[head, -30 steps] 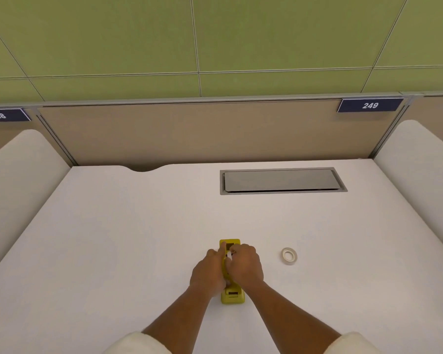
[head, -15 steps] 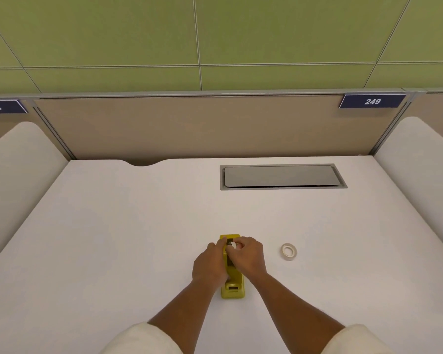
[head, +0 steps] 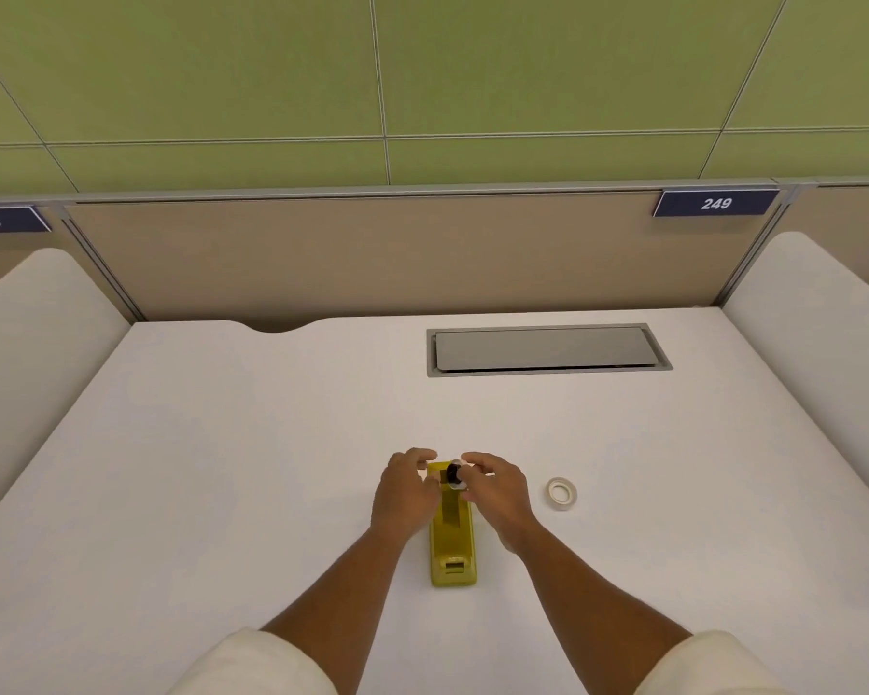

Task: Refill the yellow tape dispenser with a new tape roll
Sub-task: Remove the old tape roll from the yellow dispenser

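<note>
The yellow tape dispenser (head: 453,549) lies lengthwise on the white desk (head: 222,469), cutter end toward me. My left hand (head: 405,494) rests against its far left side, holding it. My right hand (head: 495,489) pinches a small spool with a black hub and a thin pale rim (head: 455,475), lifted just above the dispenser's open far end. A white tape roll (head: 561,492) lies flat on the desk to the right of my right hand, apart from it.
A grey recessed cable hatch (head: 548,349) sits in the desk's far right part. Beige partitions with rounded white side panels (head: 818,343) close the desk on three sides. A cutout notches the far edge (head: 277,327).
My hands have spread apart over the dispenser. The right hand has pulled the black-hubbed spool up out of the far end, and more of the dispenser's body now shows.
</note>
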Demonstrator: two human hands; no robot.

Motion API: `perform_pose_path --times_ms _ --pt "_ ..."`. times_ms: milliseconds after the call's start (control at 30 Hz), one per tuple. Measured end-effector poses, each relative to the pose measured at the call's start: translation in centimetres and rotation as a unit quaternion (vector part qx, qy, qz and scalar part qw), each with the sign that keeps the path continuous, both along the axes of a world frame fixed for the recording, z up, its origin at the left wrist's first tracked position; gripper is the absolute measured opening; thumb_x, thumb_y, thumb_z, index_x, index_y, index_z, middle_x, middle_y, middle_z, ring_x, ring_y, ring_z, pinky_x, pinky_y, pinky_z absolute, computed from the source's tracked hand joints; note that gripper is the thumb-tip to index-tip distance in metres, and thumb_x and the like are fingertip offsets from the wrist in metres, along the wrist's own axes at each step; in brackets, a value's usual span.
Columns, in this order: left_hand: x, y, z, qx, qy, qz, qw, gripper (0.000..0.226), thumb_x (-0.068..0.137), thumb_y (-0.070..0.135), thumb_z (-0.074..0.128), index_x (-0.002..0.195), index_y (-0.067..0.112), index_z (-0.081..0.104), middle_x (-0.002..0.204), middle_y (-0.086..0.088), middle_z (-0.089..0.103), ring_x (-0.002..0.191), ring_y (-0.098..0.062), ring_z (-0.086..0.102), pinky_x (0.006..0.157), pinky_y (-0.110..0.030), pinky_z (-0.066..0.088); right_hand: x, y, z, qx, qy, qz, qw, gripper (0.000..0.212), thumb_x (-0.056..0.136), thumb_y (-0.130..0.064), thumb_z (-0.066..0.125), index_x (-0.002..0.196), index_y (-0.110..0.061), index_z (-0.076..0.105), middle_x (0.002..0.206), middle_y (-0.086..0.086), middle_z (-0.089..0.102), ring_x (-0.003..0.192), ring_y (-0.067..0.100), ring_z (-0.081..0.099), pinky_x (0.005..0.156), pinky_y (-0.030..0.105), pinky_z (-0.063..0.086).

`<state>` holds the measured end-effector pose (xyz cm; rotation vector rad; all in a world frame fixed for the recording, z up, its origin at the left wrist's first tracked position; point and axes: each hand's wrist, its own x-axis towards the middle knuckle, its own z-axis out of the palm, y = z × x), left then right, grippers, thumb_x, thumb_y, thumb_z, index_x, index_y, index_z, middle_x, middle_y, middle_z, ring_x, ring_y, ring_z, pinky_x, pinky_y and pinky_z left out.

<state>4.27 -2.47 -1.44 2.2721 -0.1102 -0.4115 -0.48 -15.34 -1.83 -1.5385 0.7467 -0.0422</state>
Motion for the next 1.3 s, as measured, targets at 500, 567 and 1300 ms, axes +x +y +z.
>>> perform_pose_path --times_ms 500,567,1300 --pt "0.1 -0.8 1.8 -0.286 0.233 0.093 0.925 0.028 0.089 0.012 0.069 0.116 0.01 0.067 0.11 -0.011 0.072 0.096 -0.017 0.071 0.074 -0.017 0.056 -1.1 -0.8 0.3 -0.047 -0.059 0.085 0.994 0.036 0.079 -0.019 0.077 0.114 -0.019 0.068 0.095 0.002 0.064 0.093 0.022 0.065 0.087 0.033 0.054" --pt "0.0 -0.8 1.9 -0.294 0.241 0.094 0.92 0.029 0.089 0.01 0.069 0.118 0.01 0.066 0.109 -0.011 0.072 0.094 -0.015 0.071 0.075 -0.017 0.056 -1.1 -0.9 0.4 -0.053 -0.062 0.088 0.993 0.036 0.079 -0.019 0.078 0.114 -0.02 0.068 0.096 0.0 0.063 0.093 0.019 0.064 0.085 0.032 0.054" --pt "-1.9 -0.3 1.4 -0.393 0.359 0.125 0.837 0.028 0.088 0.007 0.069 0.116 0.004 0.068 0.109 -0.011 0.072 0.095 -0.014 0.069 0.078 -0.02 0.057 -3.2 -2.9 1.5 0.02 -0.07 0.153 0.986 0.034 0.078 -0.011 0.078 0.108 -0.02 0.064 0.104 -0.005 0.071 0.079 0.002 0.066 0.064 0.019 0.05"
